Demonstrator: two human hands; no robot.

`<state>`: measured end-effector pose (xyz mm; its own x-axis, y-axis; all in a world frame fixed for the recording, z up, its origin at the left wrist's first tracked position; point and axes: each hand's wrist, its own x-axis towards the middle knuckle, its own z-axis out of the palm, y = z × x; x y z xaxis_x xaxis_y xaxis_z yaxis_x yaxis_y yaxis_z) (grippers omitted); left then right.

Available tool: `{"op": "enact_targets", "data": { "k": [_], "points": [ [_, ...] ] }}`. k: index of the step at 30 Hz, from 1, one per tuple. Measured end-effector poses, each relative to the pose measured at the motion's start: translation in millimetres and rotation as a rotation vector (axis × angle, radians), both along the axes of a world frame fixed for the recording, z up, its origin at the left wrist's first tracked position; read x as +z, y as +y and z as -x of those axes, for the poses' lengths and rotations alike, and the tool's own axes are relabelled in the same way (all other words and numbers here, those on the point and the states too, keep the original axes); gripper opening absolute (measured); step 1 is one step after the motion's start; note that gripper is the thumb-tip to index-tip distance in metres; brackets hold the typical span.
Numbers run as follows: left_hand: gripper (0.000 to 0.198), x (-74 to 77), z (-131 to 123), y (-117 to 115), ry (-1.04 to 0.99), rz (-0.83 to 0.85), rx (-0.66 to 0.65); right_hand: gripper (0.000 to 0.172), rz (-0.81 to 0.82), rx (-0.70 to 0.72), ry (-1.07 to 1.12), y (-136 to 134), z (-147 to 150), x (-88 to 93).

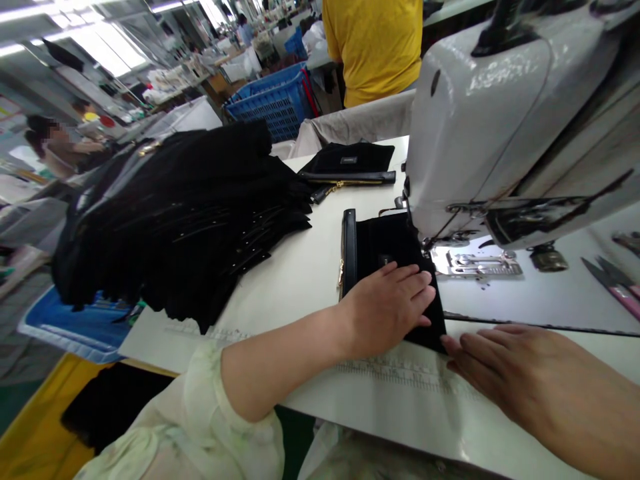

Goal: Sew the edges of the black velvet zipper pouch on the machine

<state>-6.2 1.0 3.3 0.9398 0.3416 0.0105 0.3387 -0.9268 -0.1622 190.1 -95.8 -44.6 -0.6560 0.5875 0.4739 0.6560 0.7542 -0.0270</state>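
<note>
Under the sewing machine's needle area lies a black fabric pouch piece (383, 235), with a black strip and a gold zipper along its left side. My left hand (393, 307) rests flat on it, fingers stretched toward the needle and covering part of a small label. At the near right corner of the piece, my right hand (505, 363) has its fingertips together on the edge. The sewing machine (475, 127) stands over the piece's right edge, its metal plate (477, 262) showing to the right.
A large heap of black pieces (190, 207) covers the table's left side. Another black zippered piece (353, 160) lies farther back. Scissors (613, 283) lie at the right. A printed ruler (400, 375) runs along the front. Beyond are a blue crate (273, 107) and a person in yellow (375, 50).
</note>
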Motion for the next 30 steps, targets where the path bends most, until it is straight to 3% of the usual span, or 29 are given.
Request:
{"op": "enact_targets", "data": {
  "k": [7, 15, 19, 25, 30],
  "points": [
    [0.036, 2.1, -4, 12, -0.054, 0.020, 0.007, 0.035, -0.053, 0.029, -0.044, 15, -5, 13.5],
    [0.020, 9.3, -7, 11, 0.023, -0.056, -0.118, 0.034, -0.132, -0.056, -0.052, 21, -4, 5.6],
    [0.027, 9.9, -8, 13, 0.022, -0.064, -0.094, 0.034, -0.182, -0.011, -0.121, 29, -6, 11.3],
    [0.026, 15.4, -10, 19, 0.048, 0.008, -0.005, 0.035, -0.202, -0.054, -0.136, 39, -8, 11.6],
    [0.023, 12.5, -10, 24, 0.040, -0.009, -0.021, 0.042, -0.237, -0.078, -0.125, 47, -6, 14.1]
  ]
}}
